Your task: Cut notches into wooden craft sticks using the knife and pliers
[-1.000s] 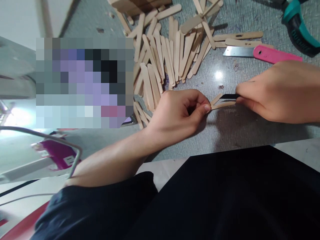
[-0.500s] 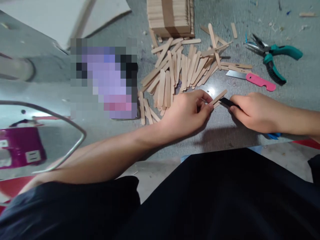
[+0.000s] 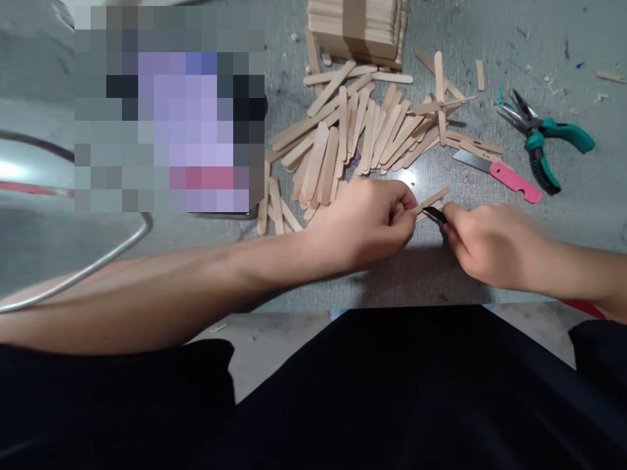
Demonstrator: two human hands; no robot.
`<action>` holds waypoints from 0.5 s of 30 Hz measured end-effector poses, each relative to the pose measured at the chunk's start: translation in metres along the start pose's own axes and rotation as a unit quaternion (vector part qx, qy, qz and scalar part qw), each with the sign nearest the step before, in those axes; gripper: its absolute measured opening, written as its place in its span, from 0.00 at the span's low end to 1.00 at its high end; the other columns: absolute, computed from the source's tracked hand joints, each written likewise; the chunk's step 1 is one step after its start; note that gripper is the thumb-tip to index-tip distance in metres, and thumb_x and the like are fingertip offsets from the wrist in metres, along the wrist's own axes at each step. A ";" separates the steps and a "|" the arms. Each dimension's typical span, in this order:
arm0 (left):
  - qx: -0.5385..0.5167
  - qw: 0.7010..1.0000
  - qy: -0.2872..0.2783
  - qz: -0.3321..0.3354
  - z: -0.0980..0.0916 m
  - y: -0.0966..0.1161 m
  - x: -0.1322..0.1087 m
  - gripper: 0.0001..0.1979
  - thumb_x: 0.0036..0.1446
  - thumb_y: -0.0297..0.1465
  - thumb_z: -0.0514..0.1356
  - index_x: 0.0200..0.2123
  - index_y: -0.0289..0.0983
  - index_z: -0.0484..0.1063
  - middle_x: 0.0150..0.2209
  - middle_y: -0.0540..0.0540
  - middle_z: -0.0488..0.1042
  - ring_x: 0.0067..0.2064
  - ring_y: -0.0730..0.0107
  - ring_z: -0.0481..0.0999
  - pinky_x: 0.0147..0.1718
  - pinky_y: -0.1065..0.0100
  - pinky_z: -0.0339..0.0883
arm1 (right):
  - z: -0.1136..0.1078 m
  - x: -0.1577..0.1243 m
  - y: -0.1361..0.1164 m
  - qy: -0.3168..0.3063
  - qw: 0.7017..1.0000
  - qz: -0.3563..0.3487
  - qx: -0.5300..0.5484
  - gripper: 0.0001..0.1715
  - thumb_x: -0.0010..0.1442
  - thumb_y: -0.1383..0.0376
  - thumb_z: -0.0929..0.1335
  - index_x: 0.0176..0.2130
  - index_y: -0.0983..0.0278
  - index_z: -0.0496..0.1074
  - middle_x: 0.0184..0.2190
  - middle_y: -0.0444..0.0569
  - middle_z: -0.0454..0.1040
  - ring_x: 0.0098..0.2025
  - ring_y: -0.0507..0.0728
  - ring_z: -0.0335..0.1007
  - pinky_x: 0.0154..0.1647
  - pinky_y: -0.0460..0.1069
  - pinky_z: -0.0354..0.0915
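My left hand (image 3: 367,219) is closed, with thumb and fingertips pinching a wooden craft stick (image 3: 438,196) that points up and to the right. My right hand (image 3: 494,241) is wrapped around a knife, its handle hidden in the palm. The knife's black blade (image 3: 434,213) lies against the stick close to my left fingertips. Part of another pale stick shows just beneath the blade. Beyond my left hand spreads a loose heap of craft sticks (image 3: 321,163). Above my right hand lies a pink-handled cutter (image 3: 516,183) with its blade out.
Pliers with teal handles (image 3: 539,130) rest spread at the right. A banded stack of craft sticks (image 3: 357,29) stands at the back. On the left are a blurred-out purple object (image 3: 191,124) and a pale curved cable (image 3: 98,264). The table's front edge runs before my lap.
The view has shifted a little. My right hand has come slightly lower, and the black blade has slid along the stick toward my left fingertips. My left hand keeps its pinch.
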State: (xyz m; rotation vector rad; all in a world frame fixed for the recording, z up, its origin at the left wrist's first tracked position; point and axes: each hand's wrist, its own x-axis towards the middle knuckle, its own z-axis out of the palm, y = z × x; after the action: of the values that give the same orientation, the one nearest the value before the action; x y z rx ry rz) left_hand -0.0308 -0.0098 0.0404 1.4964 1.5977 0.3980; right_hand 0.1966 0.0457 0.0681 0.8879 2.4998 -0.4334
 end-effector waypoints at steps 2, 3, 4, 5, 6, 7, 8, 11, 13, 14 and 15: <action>0.005 1.000 0.002 -0.003 0.000 0.001 0.001 0.04 0.61 0.29 0.63 0.32 0.40 0.77 0.24 0.50 0.75 0.29 0.67 0.72 0.34 0.61 0.62 | 0.002 -0.001 -0.001 0.010 1.000 0.000 -0.005 0.21 0.80 0.62 0.58 0.53 0.65 0.78 0.30 0.53 0.82 0.24 0.58 0.60 0.32 0.57 0.37; 0.007 1.000 0.003 -0.003 0.000 0.001 0.001 0.05 0.62 0.29 0.63 0.32 0.39 0.77 0.25 0.50 0.75 0.29 0.67 0.72 0.34 0.61 0.63 | 0.004 -0.001 -0.001 0.014 1.000 0.000 -0.006 0.21 0.80 0.62 0.59 0.52 0.64 0.78 0.29 0.53 0.82 0.23 0.58 0.59 0.32 0.57 0.37; 0.009 1.000 0.002 -0.004 0.000 0.002 0.001 0.05 0.62 0.29 0.63 0.32 0.39 0.78 0.25 0.50 0.75 0.30 0.68 0.72 0.34 0.61 0.63 | 0.004 -0.001 -0.001 0.017 1.000 0.000 -0.005 0.21 0.80 0.62 0.59 0.52 0.64 0.78 0.29 0.53 0.81 0.23 0.57 0.58 0.32 0.56 0.37; 0.012 1.000 0.001 -0.005 0.000 0.002 0.002 0.05 0.62 0.29 0.63 0.33 0.39 0.78 0.25 0.50 0.76 0.30 0.68 0.72 0.34 0.61 0.63 | 0.005 -0.001 -0.001 0.019 1.000 0.002 -0.005 0.20 0.80 0.62 0.59 0.51 0.64 0.78 0.29 0.52 0.81 0.22 0.57 0.57 0.31 0.56 0.38; 0.015 1.000 0.001 -0.007 -0.001 0.003 0.002 0.05 0.62 0.28 0.62 0.33 0.39 0.78 0.26 0.50 0.76 0.30 0.68 0.73 0.34 0.62 0.63 | 0.006 -0.001 -0.001 0.021 1.000 0.003 -0.006 0.20 0.80 0.62 0.59 0.51 0.64 0.78 0.29 0.53 0.81 0.22 0.57 0.57 0.31 0.56 0.38; 0.018 1.000 -0.001 -0.010 -0.001 0.004 0.002 0.06 0.62 0.28 0.62 0.33 0.39 0.78 0.26 0.51 0.76 0.30 0.68 0.73 0.34 0.62 0.63 | 0.006 -0.001 -0.002 0.022 1.000 0.003 -0.008 0.20 0.80 0.62 0.59 0.51 0.64 0.78 0.29 0.53 0.81 0.22 0.57 0.58 0.31 0.56 0.38; 0.022 1.000 -0.001 -0.012 -0.001 0.005 0.002 0.06 0.62 0.28 0.62 0.32 0.39 0.78 0.26 0.51 0.76 0.30 0.69 0.73 0.34 0.62 0.63 | 0.005 -0.001 -0.002 0.023 1.000 0.003 -0.011 0.20 0.80 0.62 0.58 0.51 0.64 0.78 0.29 0.53 0.82 0.22 0.58 0.59 0.30 0.56 0.39; 0.037 0.999 -0.003 -0.018 -0.003 0.008 0.003 0.07 0.62 0.27 0.62 0.31 0.39 0.77 0.26 0.51 0.76 0.30 0.69 0.73 0.33 0.63 0.62 | 0.003 0.000 -0.005 0.018 1.000 0.003 -0.018 0.21 0.80 0.64 0.58 0.53 0.66 0.78 0.29 0.55 0.83 0.23 0.59 0.64 0.30 0.56 0.40; 0.045 0.999 -0.007 -0.022 -0.003 0.009 0.003 0.07 0.63 0.27 0.62 0.32 0.39 0.77 0.26 0.52 0.76 0.30 0.69 0.73 0.33 0.64 0.62 | 0.000 0.000 -0.007 0.007 1.000 0.007 -0.024 0.22 0.79 0.64 0.58 0.55 0.67 0.78 0.30 0.56 0.84 0.24 0.60 0.67 0.30 0.56 0.40; 0.046 0.999 -0.009 -0.023 -0.003 0.009 0.003 0.07 0.63 0.28 0.62 0.32 0.39 0.78 0.26 0.52 0.76 0.30 0.69 0.73 0.33 0.64 0.62 | -0.001 0.000 -0.008 0.001 1.000 0.011 -0.028 0.23 0.79 0.65 0.58 0.56 0.67 0.78 0.30 0.56 0.84 0.24 0.61 0.69 0.31 0.56 0.40; 0.045 0.999 -0.008 -0.021 -0.003 0.009 0.003 0.07 0.63 0.28 0.62 0.32 0.39 0.78 0.26 0.52 0.76 0.30 0.69 0.73 0.33 0.64 0.62 | -0.002 0.000 -0.009 -0.005 0.999 0.015 -0.031 0.23 0.79 0.65 0.58 0.57 0.68 0.78 0.31 0.57 0.85 0.25 0.61 0.70 0.31 0.57 0.40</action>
State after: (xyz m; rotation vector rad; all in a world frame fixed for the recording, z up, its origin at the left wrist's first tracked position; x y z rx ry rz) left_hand -0.0268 -0.0039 0.0481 1.5275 1.6512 0.2927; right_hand 0.1906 0.0398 0.0708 0.8961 2.4745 -0.3482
